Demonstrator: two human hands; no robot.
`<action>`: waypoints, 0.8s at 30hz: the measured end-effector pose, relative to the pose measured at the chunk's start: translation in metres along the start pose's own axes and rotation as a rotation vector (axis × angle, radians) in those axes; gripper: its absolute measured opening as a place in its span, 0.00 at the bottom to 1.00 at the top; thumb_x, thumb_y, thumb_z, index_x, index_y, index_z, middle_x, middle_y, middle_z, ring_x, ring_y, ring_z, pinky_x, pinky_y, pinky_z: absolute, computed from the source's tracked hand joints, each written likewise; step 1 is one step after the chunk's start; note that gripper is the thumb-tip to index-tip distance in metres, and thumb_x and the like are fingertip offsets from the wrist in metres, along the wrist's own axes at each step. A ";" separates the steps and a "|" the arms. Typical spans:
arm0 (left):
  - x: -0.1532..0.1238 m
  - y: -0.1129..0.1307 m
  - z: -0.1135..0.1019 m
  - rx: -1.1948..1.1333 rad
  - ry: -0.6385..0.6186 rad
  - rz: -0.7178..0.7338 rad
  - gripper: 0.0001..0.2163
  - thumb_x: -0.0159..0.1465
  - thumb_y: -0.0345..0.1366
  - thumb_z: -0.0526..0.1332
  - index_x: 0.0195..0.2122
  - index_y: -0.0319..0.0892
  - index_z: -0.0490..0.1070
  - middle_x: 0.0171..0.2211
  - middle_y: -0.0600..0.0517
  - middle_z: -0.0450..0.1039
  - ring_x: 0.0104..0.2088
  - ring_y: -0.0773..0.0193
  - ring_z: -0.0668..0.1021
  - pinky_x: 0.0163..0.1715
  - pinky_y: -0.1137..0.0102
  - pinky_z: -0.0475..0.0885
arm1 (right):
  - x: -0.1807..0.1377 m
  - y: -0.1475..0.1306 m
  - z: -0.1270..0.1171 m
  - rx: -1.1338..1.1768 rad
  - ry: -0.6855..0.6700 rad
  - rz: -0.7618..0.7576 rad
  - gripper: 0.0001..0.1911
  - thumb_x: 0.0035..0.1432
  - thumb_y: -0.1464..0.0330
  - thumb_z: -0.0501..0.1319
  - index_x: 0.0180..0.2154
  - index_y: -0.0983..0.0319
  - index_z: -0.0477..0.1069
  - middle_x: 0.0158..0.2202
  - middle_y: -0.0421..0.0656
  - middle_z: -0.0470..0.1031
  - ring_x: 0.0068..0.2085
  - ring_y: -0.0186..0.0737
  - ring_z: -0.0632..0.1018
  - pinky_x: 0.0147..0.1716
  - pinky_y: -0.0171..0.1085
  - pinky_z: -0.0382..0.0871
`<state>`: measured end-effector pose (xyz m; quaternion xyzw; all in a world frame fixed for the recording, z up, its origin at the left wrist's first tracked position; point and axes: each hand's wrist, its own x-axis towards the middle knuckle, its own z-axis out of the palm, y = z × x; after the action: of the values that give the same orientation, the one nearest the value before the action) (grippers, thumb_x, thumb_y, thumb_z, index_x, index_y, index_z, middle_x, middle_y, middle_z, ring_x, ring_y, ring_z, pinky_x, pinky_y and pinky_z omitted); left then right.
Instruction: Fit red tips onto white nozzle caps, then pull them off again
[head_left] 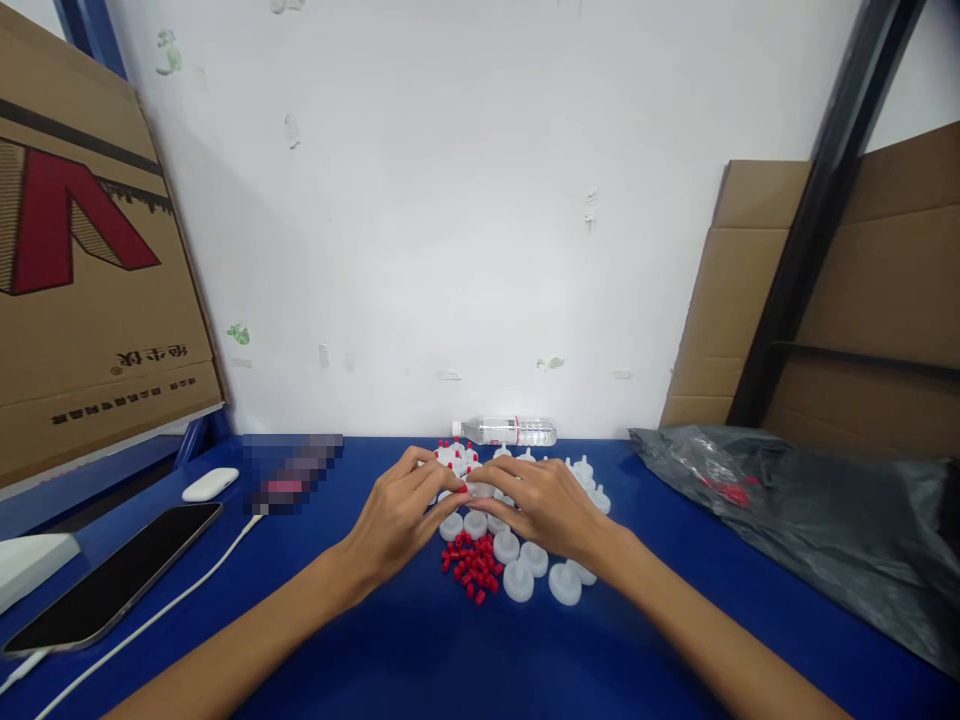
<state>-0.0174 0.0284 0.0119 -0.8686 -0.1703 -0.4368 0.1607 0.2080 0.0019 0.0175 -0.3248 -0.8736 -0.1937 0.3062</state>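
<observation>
My left hand [401, 515] and my right hand [544, 505] meet fingertip to fingertip over a cluster of small white plastic discs [534, 570] on the blue table [480, 650]. Both hands pinch one white disc piece [480, 489] between them, with a bit of red showing at the left fingertips. A heap of small red caps [471, 565] lies just below the hands. More white pieces, some with red caps fitted [454, 455], lie behind the hands.
A clear water bottle [506, 431] lies by the white wall. A black phone [112, 577] with a white cable, and a white earbud case [210, 484], sit at the left. Cardboard boxes stand on both sides. A dark plastic bag [810, 510] lies at the right.
</observation>
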 end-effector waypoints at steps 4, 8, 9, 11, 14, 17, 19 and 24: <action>0.000 0.004 0.002 0.146 -0.180 -0.035 0.05 0.72 0.33 0.55 0.42 0.40 0.69 0.37 0.48 0.74 0.39 0.56 0.70 0.40 0.62 0.71 | -0.003 0.006 0.002 -0.023 -0.024 0.012 0.17 0.71 0.54 0.53 0.52 0.56 0.69 0.42 0.42 0.79 0.33 0.35 0.78 0.24 0.32 0.59; 0.002 0.010 0.007 0.151 -0.271 -0.104 0.11 0.73 0.30 0.48 0.39 0.39 0.69 0.35 0.47 0.71 0.37 0.56 0.68 0.38 0.61 0.69 | -0.001 0.009 0.003 -0.103 -0.033 -0.034 0.17 0.70 0.54 0.54 0.52 0.56 0.69 0.41 0.42 0.79 0.34 0.35 0.78 0.23 0.32 0.58; 0.003 0.011 0.008 0.123 -0.273 -0.140 0.11 0.73 0.31 0.47 0.39 0.40 0.69 0.35 0.47 0.71 0.37 0.56 0.67 0.38 0.61 0.69 | 0.000 0.009 0.003 -0.128 -0.030 -0.047 0.17 0.71 0.55 0.54 0.52 0.56 0.69 0.41 0.42 0.79 0.34 0.35 0.78 0.23 0.32 0.57; 0.005 0.013 0.009 0.043 -0.272 -0.220 0.13 0.74 0.34 0.45 0.38 0.41 0.68 0.33 0.49 0.70 0.36 0.57 0.66 0.37 0.62 0.67 | 0.003 0.010 0.002 -0.166 -0.019 -0.068 0.16 0.71 0.56 0.54 0.53 0.56 0.69 0.42 0.43 0.79 0.35 0.35 0.78 0.23 0.32 0.57; 0.005 0.013 0.007 -0.078 -0.259 -0.365 0.17 0.75 0.38 0.43 0.32 0.42 0.65 0.29 0.51 0.66 0.34 0.59 0.66 0.35 0.63 0.65 | 0.004 0.018 -0.003 -0.236 -0.019 -0.071 0.12 0.72 0.60 0.54 0.50 0.55 0.71 0.42 0.43 0.79 0.35 0.34 0.78 0.23 0.31 0.57; 0.003 0.005 -0.001 -0.157 -0.239 -0.518 0.19 0.76 0.41 0.42 0.28 0.43 0.59 0.27 0.53 0.63 0.33 0.60 0.66 0.33 0.64 0.64 | -0.004 0.044 -0.017 -0.325 -0.012 0.082 0.09 0.71 0.65 0.55 0.45 0.56 0.74 0.43 0.41 0.78 0.28 0.32 0.76 0.22 0.31 0.56; 0.002 -0.002 -0.007 -0.169 -0.263 -0.533 0.19 0.76 0.41 0.41 0.29 0.43 0.59 0.28 0.53 0.63 0.33 0.60 0.66 0.34 0.64 0.64 | -0.014 0.068 -0.029 -0.350 0.040 0.312 0.08 0.69 0.64 0.56 0.44 0.55 0.74 0.44 0.40 0.78 0.27 0.32 0.75 0.22 0.31 0.57; 0.004 -0.007 -0.009 -0.132 -0.387 -0.367 0.13 0.74 0.38 0.48 0.36 0.42 0.68 0.34 0.50 0.70 0.40 0.57 0.67 0.42 0.61 0.66 | -0.039 0.114 -0.044 -0.352 -0.036 0.739 0.08 0.64 0.61 0.61 0.40 0.56 0.76 0.52 0.43 0.74 0.37 0.39 0.78 0.29 0.35 0.63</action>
<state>-0.0245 0.0319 0.0210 -0.8991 -0.3235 -0.2944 -0.0137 0.3275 0.0427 0.0401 -0.6674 -0.6570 -0.2116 0.2795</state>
